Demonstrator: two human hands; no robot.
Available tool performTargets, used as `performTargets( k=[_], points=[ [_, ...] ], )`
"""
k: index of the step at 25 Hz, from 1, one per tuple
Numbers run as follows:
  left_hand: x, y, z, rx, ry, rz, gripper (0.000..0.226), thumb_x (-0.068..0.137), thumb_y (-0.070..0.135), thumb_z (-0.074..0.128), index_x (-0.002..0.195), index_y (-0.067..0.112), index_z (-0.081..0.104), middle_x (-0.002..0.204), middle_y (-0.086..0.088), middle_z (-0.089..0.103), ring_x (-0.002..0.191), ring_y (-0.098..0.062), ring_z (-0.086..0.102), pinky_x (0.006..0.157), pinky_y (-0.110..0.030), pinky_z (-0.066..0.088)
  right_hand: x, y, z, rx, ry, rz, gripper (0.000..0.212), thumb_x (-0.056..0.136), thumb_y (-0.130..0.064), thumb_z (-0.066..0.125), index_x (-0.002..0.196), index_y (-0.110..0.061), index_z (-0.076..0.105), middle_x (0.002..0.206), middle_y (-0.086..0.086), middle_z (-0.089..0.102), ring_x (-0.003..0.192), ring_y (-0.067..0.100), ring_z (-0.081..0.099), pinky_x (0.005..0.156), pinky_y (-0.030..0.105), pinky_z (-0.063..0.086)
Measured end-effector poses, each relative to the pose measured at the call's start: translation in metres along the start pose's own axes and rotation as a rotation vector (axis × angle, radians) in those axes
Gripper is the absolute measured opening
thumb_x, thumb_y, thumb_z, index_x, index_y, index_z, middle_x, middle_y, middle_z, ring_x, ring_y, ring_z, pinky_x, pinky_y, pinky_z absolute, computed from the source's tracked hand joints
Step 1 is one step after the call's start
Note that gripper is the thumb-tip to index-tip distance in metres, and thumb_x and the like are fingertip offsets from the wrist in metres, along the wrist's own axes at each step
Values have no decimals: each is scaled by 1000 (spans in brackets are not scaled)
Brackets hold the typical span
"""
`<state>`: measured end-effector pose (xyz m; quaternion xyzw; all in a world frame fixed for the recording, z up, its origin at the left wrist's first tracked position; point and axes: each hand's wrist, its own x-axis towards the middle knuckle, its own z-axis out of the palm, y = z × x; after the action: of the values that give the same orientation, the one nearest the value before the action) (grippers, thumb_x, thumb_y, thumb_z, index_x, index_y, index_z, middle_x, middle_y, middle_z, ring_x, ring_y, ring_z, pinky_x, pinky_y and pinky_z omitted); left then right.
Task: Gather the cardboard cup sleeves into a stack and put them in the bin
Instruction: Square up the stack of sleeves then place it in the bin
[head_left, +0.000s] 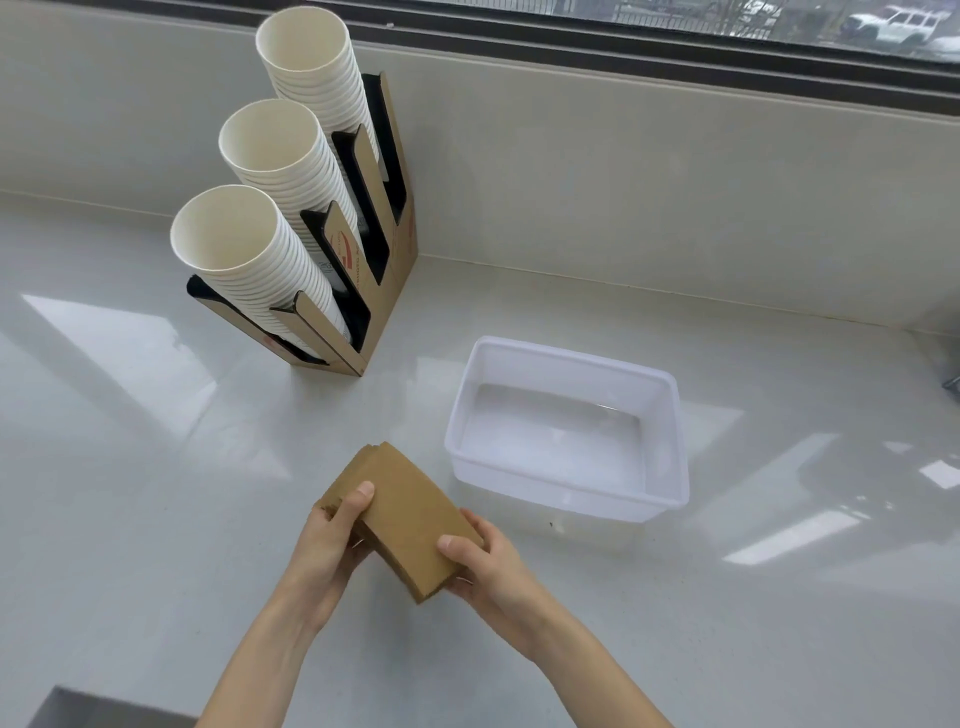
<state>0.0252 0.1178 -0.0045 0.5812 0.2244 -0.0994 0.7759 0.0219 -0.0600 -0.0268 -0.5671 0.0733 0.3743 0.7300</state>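
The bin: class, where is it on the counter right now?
In the head view, the bin sits right of centre on the counter, just right of the sleeves held in both hands, with the cup holder to its upper left.

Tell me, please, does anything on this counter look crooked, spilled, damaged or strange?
Nothing serious. The stack of cardboard sleeves, held by the left hand and right hand, is slightly uneven at its far end. The clear bin is empty and upright; the cup holder looks tidy.
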Motion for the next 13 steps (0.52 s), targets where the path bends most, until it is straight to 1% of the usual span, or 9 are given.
performTargets(
  k=[2, 3, 4, 5, 7, 8, 9, 11, 13],
  points=[
    [-1, -1, 2, 87, -109, 32, 92, 41, 58, 79, 118, 17, 49, 109, -4, 63, 99, -18, 62, 76, -26, 52, -11, 0, -11, 12, 95, -53, 106, 56, -34, 73, 143, -10, 18, 138, 13, 46, 106, 17, 58, 89, 27, 49],
    [-2, -2, 5, 136, -174, 38, 95, 35, 60, 80, 117, 21, 49, 112, -2, 63, 101, -14, 63, 76, -24, 53, -19, -1, -18, -1, 145, -83, 105, 54, -35, 73, 142, -10, 22, 133, 11, 51, 108, 17, 57, 93, 29, 48],
    [-4, -2, 9, 202, -241, 44, 92, 36, 60, 80, 115, 24, 49, 113, 0, 63, 102, -10, 63, 77, -21, 53, -27, -2, -25, -34, 188, -113, 101, 52, -37, 72, 139, -10, 29, 126, 7, 57, 107, 15, 59, 96, 29, 46],
    [-5, -2, 14, 281, -299, 47, 84, 40, 57, 79, 113, 27, 49, 114, 2, 63, 101, -6, 63, 78, -18, 52, -36, -3, -33, -73, 218, -145, 91, 52, -36, 71, 134, -13, 37, 117, 2, 63, 102, 10, 62, 93, 26, 47],
    [-8, -3, 24, 434, -394, 49, 68, 49, 48, 73, 110, 31, 49, 112, 6, 62, 98, -2, 62, 78, -14, 50, -54, -3, -48, -144, 274, -189, 68, 60, -27, 68, 125, -22, 46, 107, -8, 65, 89, -4, 65, 78, 12, 50],
    [-7, -5, 29, 523, -432, 49, 63, 51, 46, 71, 109, 34, 48, 112, 8, 61, 98, -2, 62, 79, -13, 49, -61, -2, -57, -166, 300, -208, 64, 64, -22, 64, 124, -27, 44, 108, -12, 63, 85, -10, 64, 72, 8, 50],
    [-6, -9, 33, 612, -460, 51, 61, 52, 46, 70, 108, 38, 46, 114, 10, 59, 101, -3, 59, 83, -15, 48, -66, -1, -65, -189, 325, -223, 64, 68, -18, 63, 127, -31, 40, 111, -15, 60, 84, -14, 63, 70, 6, 49],
    [-2, -21, 40, 754, -485, 90, 62, 53, 46, 70, 107, 43, 41, 117, 12, 53, 111, -2, 49, 97, -19, 39, -72, 1, -76, -265, 356, -251, 70, 77, -8, 64, 133, -36, 32, 117, -18, 55, 90, -16, 59, 74, 5, 48],
    [0, -30, 46, 816, -463, 168, 61, 54, 46, 66, 107, 46, 36, 117, 16, 47, 117, 1, 38, 101, -17, 31, -74, 2, -81, -335, 384, -272, 75, 79, -3, 62, 135, -38, 27, 120, -19, 52, 100, -16, 56, 79, 2, 45]
  ],
)
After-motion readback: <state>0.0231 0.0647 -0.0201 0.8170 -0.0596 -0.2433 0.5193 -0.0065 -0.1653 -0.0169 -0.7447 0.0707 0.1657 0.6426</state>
